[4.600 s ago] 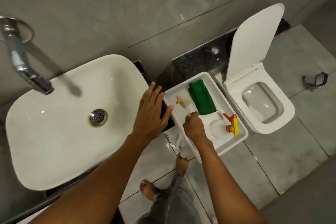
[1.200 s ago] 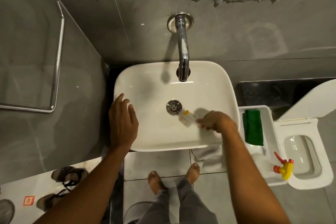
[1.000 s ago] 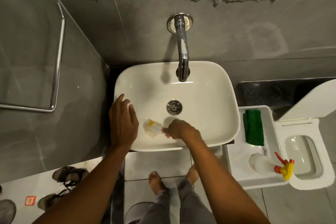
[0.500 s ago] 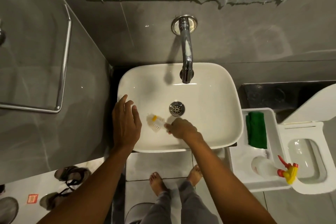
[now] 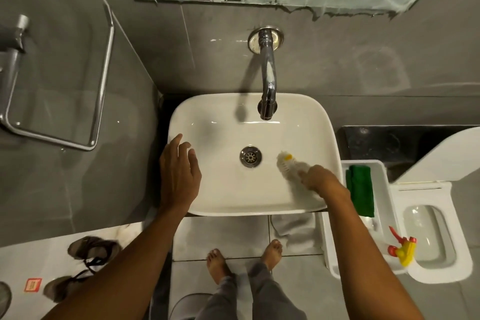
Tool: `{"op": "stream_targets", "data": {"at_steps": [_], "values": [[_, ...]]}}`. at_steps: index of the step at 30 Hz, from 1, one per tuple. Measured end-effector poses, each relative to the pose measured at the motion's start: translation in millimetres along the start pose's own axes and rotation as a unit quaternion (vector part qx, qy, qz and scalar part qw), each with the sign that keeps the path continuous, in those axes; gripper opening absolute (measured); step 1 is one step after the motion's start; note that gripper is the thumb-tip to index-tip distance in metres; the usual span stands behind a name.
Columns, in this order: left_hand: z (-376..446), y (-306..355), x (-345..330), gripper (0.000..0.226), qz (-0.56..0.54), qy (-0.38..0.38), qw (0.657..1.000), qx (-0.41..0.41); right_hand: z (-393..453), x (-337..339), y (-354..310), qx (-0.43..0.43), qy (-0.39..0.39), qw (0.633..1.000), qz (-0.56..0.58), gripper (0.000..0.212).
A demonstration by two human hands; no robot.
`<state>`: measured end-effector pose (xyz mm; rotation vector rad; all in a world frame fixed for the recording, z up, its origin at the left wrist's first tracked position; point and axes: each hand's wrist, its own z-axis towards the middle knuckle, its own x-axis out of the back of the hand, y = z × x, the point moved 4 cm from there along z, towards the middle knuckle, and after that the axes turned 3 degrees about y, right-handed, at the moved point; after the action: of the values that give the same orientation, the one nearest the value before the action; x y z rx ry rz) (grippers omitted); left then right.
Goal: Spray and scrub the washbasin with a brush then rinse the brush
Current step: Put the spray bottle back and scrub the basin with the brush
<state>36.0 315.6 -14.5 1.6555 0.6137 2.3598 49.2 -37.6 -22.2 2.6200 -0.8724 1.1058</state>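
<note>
My right hand (image 5: 315,176) is curled tight around the handle of the brush (image 5: 288,164), and the bristle head with its yellow spot presses on the floor of the washbasin (image 5: 298,122), just right of the drain (image 5: 250,156). My left hand (image 5: 179,175) holds nothing; its fingers are spread loosely and it rests on the basin's left rim, bracing me.

From the head view, the only one I have, I judge that I am in the scrubbing step. The brush is down in the bowl, not under the tap (image 5: 267,78), and I see no water running from the spout. The spray bottle (image 5: 401,251) lies back in the white tray (image 5: 335,262) on my right, so the spraying is likely done, though I cannot make out foam or wet streaks on the glaze to prove it. What remains, as I reckon it, is covering the rest of the bowl and the rim, then opening the tap and rinsing the bristles.

Counting what I see: one washbasin, one drain, one tap, one brush, one spray bottle with a red and yellow trigger, one folded green cloth (image 5: 359,189) in the tray, one tray. Beside the tray stands one toilet (image 5: 436,231) with its lid up. On the floor to my left lie two sandals (image 5: 91,247), and a pale cloth (image 5: 293,228) is bunched below the basin's front edge. A single metal rail (image 5: 100,86) is mounted on the left wall.
</note>
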Motion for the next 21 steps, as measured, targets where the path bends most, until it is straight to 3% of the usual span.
{"op": "stream_targets", "data": {"at_steps": [3, 8, 14, 21], "values": [[0.4, 0.5, 1.7, 0.021, -0.007, 0.004, 1.000, 0.002, -19.6, -21.8, -15.3, 0.023, -0.063, 0.996, -0.057, 0.040], [-1.6, 3.4, 5.2, 0.024, -0.021, 0.011, 1.000, -0.005, -50.5, -51.1, -63.3, 0.065, -0.096, 0.991, -0.063, 0.039], [-4.4, 6.4, 9.7, 0.022, -0.036, 0.038, 0.998, -0.021, -74.4, -83.9, -104.8, 0.131, -0.082, 0.988, -0.015, 0.040], [-7.3, 11.0, 7.0, 0.026, 0.021, 0.006, 0.997, -0.072, -65.0, -64.8, -84.0, 0.129, -0.056, 0.990, 0.031, 0.045]]}}
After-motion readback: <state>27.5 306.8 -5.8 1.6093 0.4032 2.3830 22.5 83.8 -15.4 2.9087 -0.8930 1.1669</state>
